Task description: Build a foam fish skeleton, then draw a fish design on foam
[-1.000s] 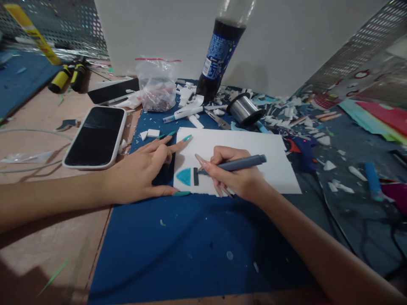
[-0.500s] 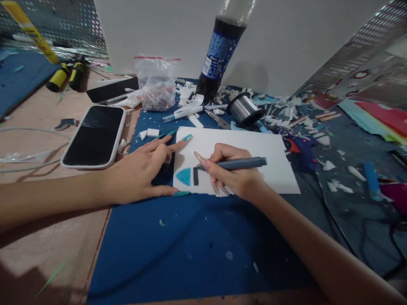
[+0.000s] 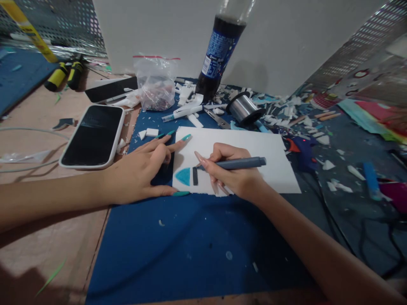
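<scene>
A white sheet (image 3: 267, 169) lies on the blue mat (image 3: 190, 245). Near its left end are a blue shape with a curved point (image 3: 183, 176) and, just right of it, a dark upright bar (image 3: 195, 176). My right hand (image 3: 233, 169) is closed around a dark grey marker (image 3: 244, 163), whose tip is at the top of the bar. My left hand (image 3: 146, 171) has its fingers spread, with index finger and thumb on the sheet's left edge, holding nothing.
Behind the sheet stand a dark drink bottle (image 3: 218, 55), a wire spool (image 3: 244, 109), pliers (image 3: 218, 118) and white scraps. A phone (image 3: 93, 136) lies left, with a zip bag (image 3: 156, 87) behind. At right are a glue gun (image 3: 303, 152) and its cord.
Both hands and the marker keep nearly the same place. At the far right edge, a blurred hand-like shape now shows over the coloured sheets.
</scene>
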`<state>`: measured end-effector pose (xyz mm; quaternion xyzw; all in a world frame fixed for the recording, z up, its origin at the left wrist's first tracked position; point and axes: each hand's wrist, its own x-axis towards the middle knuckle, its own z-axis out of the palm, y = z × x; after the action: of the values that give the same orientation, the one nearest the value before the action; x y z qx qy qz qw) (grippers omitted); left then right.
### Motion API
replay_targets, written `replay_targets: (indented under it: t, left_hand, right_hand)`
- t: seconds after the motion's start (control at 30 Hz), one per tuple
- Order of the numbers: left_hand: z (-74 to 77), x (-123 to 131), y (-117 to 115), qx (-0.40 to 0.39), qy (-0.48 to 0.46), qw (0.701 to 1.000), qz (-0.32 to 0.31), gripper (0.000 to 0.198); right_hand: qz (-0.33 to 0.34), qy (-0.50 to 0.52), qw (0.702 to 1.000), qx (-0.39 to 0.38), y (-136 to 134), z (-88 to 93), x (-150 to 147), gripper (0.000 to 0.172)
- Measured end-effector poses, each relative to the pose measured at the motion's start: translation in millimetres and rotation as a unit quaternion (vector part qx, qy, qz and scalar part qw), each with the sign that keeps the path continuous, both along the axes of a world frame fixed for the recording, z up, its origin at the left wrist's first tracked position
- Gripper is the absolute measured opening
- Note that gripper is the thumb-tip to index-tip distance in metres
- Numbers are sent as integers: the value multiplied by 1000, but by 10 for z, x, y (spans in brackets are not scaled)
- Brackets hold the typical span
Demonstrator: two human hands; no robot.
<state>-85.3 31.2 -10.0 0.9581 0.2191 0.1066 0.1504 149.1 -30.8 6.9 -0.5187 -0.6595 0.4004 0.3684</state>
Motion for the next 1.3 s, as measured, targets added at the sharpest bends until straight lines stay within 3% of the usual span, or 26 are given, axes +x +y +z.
replay_targets:
  t: [0.67, 0.9, 1.3]
  left_hand:
    - [-9, -4, -3, 15, 1, 1000, -3, 47]
    - [-10, -1, -3, 20, 4, 1000, -7, 49]
    - [-14, -9, 3, 17, -2, 1000, -3, 50]
  right_hand:
    - [-5, 1, 1000, 17, 2, 18, 7, 35]
    - [24, 5, 1000, 10, -3, 30, 18, 37]
    - [2, 10, 1000, 22, -4, 24, 18, 35]
